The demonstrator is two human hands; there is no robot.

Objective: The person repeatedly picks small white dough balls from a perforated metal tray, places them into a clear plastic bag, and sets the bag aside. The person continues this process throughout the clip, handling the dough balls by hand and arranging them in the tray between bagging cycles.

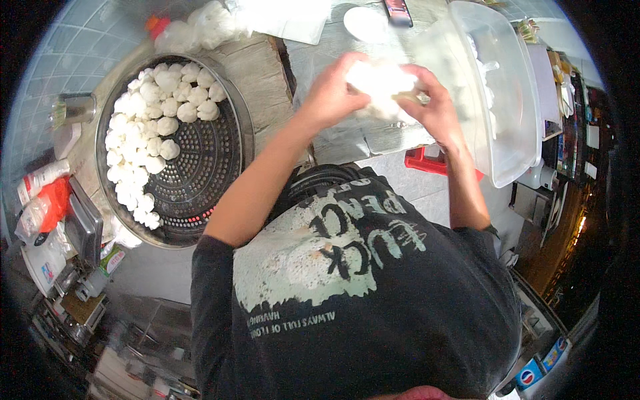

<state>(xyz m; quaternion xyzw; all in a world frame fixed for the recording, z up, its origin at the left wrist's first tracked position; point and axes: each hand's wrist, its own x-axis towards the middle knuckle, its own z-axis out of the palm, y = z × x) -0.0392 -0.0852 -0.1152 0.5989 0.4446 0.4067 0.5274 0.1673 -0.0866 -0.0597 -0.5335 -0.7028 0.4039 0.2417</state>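
Observation:
Above the table [345, 142], my left hand [336, 92] and my right hand [431, 102] hold a white mass [382, 82] between their fingers. Glare washes out its surface, so I cannot tell its exact kind. To the left stands a round metal steamer tray [240, 120] with a perforated bottom. Many lumpy white balls [150, 92], dough-like in look, cover its far and left parts. A translucent plastic tub [515, 95] stands right of my right hand, with white pieces [485, 75] inside.
A phone [398, 12] and a bright white round item [366, 24] lie at the table's far side. Plastic bags [205, 27] sit behind the tray. Below the table edge is a red plastic object [425, 161]. A metal container [75, 109] stands at the left wall.

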